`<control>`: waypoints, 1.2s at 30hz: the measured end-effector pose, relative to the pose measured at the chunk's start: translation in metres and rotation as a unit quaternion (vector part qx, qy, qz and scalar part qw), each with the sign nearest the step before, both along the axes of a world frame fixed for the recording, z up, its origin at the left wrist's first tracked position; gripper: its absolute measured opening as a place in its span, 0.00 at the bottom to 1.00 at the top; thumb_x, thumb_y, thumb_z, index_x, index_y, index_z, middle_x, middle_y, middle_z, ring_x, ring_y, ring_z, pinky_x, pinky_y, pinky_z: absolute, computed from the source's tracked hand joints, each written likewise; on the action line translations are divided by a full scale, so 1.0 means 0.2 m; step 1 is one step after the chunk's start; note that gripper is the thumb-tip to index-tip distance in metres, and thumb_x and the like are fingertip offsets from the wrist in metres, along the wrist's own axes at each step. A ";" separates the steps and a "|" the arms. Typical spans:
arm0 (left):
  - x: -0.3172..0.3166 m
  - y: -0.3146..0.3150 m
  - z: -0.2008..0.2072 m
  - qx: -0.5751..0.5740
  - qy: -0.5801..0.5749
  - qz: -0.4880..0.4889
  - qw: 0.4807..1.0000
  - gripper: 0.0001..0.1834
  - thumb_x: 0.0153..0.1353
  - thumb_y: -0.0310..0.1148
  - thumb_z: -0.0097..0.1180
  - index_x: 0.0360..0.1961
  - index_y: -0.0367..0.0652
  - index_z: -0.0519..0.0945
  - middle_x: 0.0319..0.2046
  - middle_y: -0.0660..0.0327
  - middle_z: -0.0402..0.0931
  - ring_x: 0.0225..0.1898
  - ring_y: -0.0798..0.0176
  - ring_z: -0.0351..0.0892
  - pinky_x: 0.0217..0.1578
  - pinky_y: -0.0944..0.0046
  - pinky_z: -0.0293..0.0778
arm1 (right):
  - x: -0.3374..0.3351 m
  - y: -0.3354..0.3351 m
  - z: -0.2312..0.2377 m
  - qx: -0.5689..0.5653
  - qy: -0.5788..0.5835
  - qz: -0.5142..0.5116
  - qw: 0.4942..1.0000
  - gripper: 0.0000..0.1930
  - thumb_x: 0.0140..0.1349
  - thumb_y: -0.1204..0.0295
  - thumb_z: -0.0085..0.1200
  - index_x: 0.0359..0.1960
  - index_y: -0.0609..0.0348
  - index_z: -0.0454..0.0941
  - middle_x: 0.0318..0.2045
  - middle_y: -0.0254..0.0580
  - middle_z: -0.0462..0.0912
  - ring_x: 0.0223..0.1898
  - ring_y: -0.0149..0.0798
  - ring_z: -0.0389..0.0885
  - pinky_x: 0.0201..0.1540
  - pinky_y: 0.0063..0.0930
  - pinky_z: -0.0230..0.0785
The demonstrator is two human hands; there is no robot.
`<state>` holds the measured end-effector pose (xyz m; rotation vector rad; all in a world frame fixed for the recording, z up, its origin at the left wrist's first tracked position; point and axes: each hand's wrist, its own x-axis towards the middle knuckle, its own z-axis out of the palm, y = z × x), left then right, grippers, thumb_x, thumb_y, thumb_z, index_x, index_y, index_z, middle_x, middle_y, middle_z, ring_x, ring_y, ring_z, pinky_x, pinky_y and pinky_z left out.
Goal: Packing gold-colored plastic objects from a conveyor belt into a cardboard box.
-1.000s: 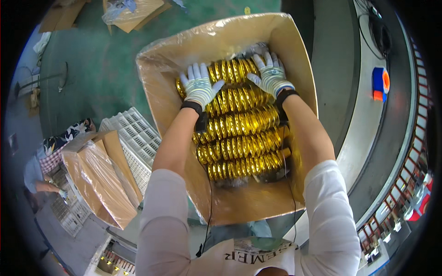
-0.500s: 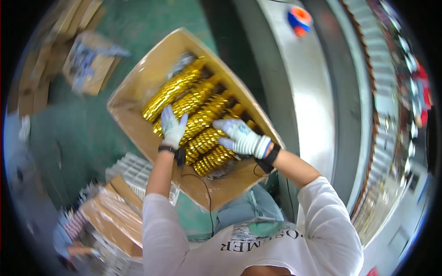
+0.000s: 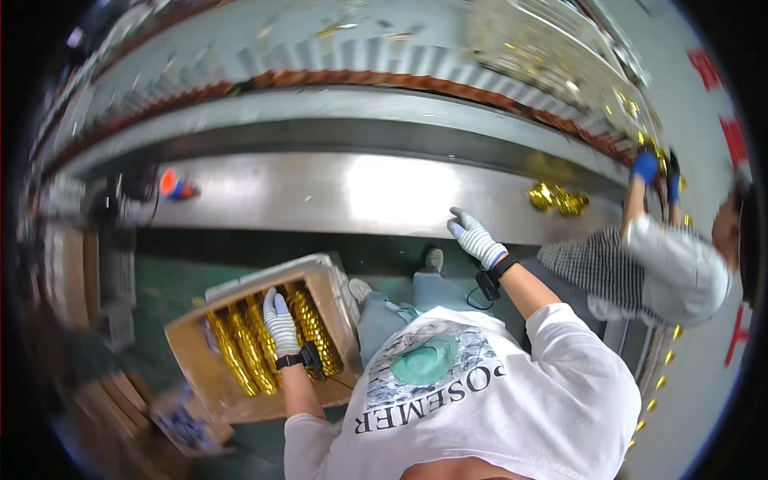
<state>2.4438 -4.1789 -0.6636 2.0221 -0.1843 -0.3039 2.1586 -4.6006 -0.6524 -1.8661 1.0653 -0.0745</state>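
Note:
Shiny gold ribbed rolls [image 3: 232,352] lie side by side in an open cardboard box [image 3: 190,362] at my lower left. My left hand [image 3: 280,326], in a striped white glove with pale fingertips, rests on top of them with its fingers stretched out. I cannot see it gripping any. Away from the box, my right hand [image 3: 478,238], gloved alike, reaches toward the near edge of a metal bench [image 3: 296,196]. Its fingers are apart and nothing shows in it. A gold bundle [image 3: 558,198] sits on the bench further right.
A blue and orange roll [image 3: 174,186] stands at the bench's left. To the right, a co-worker [image 3: 668,264] in blue gloves handles gold pieces. A light-coloured crate [image 3: 340,276] is against the box, and cardboard [image 3: 116,404] lies at the lower left.
My view has swung round to the right, so the box now appears at lower left. My right hand has left the gold rolls and moved out toward the bench; my left hand stays over them.

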 end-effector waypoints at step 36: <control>-1.07 -2.29 -0.84 0.245 0.126 -0.254 0.927 0.30 0.62 0.48 0.53 0.55 0.32 0.77 0.47 0.45 0.81 0.46 0.50 0.80 0.49 0.56 0.73 | -2.45 -0.90 -1.46 0.136 0.116 -0.250 0.952 0.24 0.66 0.57 0.48 0.54 0.64 0.78 0.53 0.56 0.81 0.57 0.54 0.77 0.60 0.39 0.66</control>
